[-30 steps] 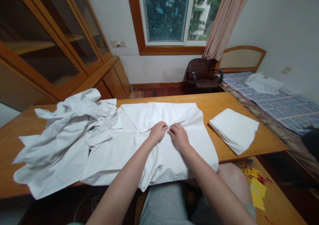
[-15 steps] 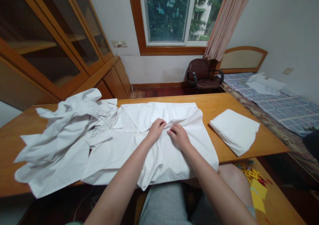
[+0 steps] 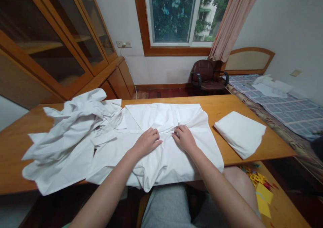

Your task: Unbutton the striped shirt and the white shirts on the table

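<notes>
A white shirt lies spread across the wooden table, its lower hem hanging over the near edge. My left hand rests on the shirt's middle with its fingers curled against the cloth. My right hand sits just to its right, fingertips pinched on the shirt's front edge. A gap of a few centimetres separates the two hands.
A crumpled heap of white cloth covers the table's left half. A folded white garment lies at the right end. Behind are a glass-door cabinet, a dark armchair, a bed, and coloured papers lower right.
My two hands have drawn apart and come slightly nearer to me along the shirt's front. The left hand went from pinching to lying more flatly on the cloth.
</notes>
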Demonstrator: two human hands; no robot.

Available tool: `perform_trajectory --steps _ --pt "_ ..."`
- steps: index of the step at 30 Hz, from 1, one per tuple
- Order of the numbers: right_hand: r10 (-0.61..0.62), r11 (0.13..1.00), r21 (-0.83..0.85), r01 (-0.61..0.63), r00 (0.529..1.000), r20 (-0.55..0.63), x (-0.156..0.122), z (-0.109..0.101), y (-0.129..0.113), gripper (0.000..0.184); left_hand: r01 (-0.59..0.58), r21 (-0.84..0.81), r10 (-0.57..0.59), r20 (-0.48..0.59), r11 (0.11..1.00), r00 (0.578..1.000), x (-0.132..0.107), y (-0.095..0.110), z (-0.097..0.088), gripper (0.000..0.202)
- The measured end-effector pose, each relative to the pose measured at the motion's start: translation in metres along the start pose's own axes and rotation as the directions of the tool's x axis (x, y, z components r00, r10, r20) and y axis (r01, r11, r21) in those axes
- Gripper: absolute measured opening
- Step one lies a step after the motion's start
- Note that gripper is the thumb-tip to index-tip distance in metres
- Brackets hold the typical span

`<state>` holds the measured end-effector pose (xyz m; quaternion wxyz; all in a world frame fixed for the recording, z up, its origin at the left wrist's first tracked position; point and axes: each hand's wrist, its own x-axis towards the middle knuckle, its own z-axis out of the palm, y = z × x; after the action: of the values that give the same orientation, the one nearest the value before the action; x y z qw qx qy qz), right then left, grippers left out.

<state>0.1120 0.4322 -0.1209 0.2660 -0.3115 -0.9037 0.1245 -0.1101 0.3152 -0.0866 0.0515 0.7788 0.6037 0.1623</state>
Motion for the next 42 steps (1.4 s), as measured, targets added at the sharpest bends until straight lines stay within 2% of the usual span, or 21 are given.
perform_trajectory --steps 2,4,7,9,13,19,26,30,37,42 --pt "0.014 0.999 -0.032 -0.014 1.0 0.011 0.001 0.0 -0.003 0.014 0.02 -0.07 -0.017 0.047 0.997 0.999 -0.002 0.003 -0.002 0.032" --pt "0.029 0.998 -0.058 -0.028 0.999 0.013 0.001 0.0 -0.007 0.023 0.098 -0.112 -0.092 0.057 0.989 0.994 -0.001 0.003 -0.001 0.038" --pt "0.035 0.996 -0.079 -0.034 0.999 0.012 0.001 0.001 -0.015 0.028 0.189 -0.094 -0.192 -0.017 0.977 0.981 0.004 -0.003 0.002 0.027" --pt "0.02 0.997 -0.072 -0.019 1.0 0.013 0.0 0.003 -0.021 0.024 0.172 -0.07 -0.177 -0.083 0.983 0.981 0.006 -0.01 0.006 0.023" --pt "-0.036 0.998 -0.047 0.038 0.999 0.037 0.0 0.008 -0.027 0.023 0.109 -0.002 -0.108 -0.155 0.994 0.982 0.007 -0.021 0.014 0.033" --pt "-0.033 0.999 -0.019 0.035 0.996 0.083 0.001 0.01 -0.028 0.029 0.146 0.052 -0.136 -0.155 0.988 0.979 0.009 -0.029 0.021 0.033" --pt "-0.003 0.999 -0.035 0.006 0.994 0.105 0.002 0.007 -0.03 0.031 0.003 -0.042 -0.01 -0.155 0.999 0.988 0.012 -0.043 0.015 0.013" --pt "0.018 0.998 -0.06 -0.013 0.996 0.093 0.004 0.009 -0.032 0.034 -0.041 -0.012 0.039 -0.13 0.999 0.991 0.008 -0.045 0.014 0.014" --pt "0.115 0.986 -0.128 -0.108 0.992 0.053 0.012 0.015 -0.045 0.042 -0.005 -0.024 0.001 -0.154 1.0 0.988 0.004 -0.048 0.016 0.015" --pt "0.087 0.983 -0.16 -0.091 0.996 -0.029 0.021 0.023 -0.065 0.026 0.069 -0.07 -0.08 -0.162 0.995 0.984 0.007 -0.046 0.012 0.013"
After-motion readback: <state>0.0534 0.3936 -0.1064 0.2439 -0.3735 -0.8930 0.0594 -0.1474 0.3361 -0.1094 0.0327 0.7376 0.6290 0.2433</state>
